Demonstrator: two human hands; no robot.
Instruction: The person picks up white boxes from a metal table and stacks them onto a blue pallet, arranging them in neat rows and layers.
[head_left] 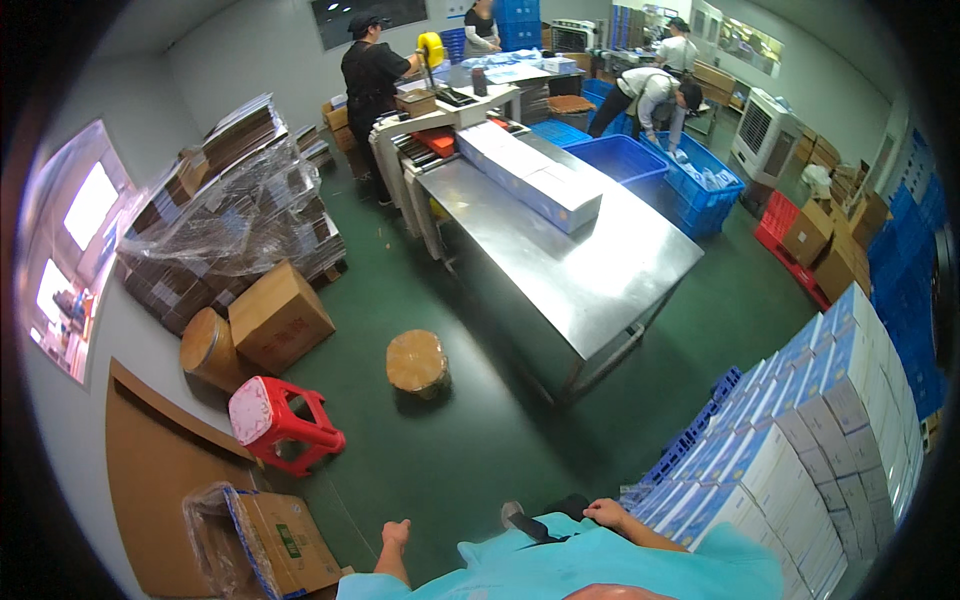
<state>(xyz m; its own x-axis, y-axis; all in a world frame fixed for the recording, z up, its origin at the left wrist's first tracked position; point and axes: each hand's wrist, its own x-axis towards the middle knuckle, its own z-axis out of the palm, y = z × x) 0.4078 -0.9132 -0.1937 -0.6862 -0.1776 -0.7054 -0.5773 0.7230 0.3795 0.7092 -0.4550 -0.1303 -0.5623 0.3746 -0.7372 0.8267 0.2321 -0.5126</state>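
Green floor (470,440) spreads through a packing room, seen from above the person's own shoulders in a light blue top. Both hands hang low at the bottom edge and hold nothing. The left hand (396,533) has its grip loosely apart, fingers spread a little over bare floor, with an open carton (290,545) lined with clear film nearest to it on the left. The right hand (606,514) has its grip curled half together on nothing, just beside the near corner of a big stack of white and blue boxes (800,440) that rests on a blue pallet (700,425).

Farther out on the left, a red stool (285,420) stands on the floor beside a flat brown board (150,470) that leans on the wall. A round brown drum (416,362) sits near the middle of the floor, another drum (208,348) lies by a closed carton (280,315), and behind them rise film-wrapped stacks of flat card (230,200).

At the middle stands a long steel bench (570,270) with a row of white and blue boxes along its far half. Blue crates (690,185) sit beyond it, where one person bends over them. Another person in black stands at the far end of the bench by a yellow tape roll (431,46). More cartons (830,240) pile up at the right wall.
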